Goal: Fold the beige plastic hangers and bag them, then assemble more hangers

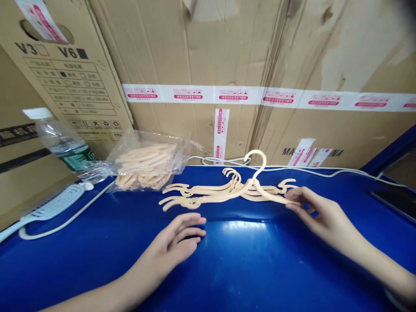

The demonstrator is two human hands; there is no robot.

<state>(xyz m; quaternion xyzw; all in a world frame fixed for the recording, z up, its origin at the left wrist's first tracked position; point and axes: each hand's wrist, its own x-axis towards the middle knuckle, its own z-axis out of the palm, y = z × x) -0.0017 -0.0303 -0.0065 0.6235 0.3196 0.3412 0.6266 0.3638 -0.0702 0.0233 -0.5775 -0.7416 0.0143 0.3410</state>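
Observation:
A few cream plastic hangers (224, 190) lie stacked on the blue table (247, 260), one with its hook raised. My right hand (320, 214) pinches the right arm tip of the top hanger between thumb and fingers. My left hand (177, 242) rests flat on the table just in front of the hangers' left ends, fingers stretched out, holding nothing.
A clear plastic bag of more cream hangers (146, 162) sits at the back left. A water bottle (66, 145) lies beside it, with a white power strip (52, 206) and cable. Cardboard boxes (227, 65) wall off the back. A dark phone (394, 201) lies at the right edge.

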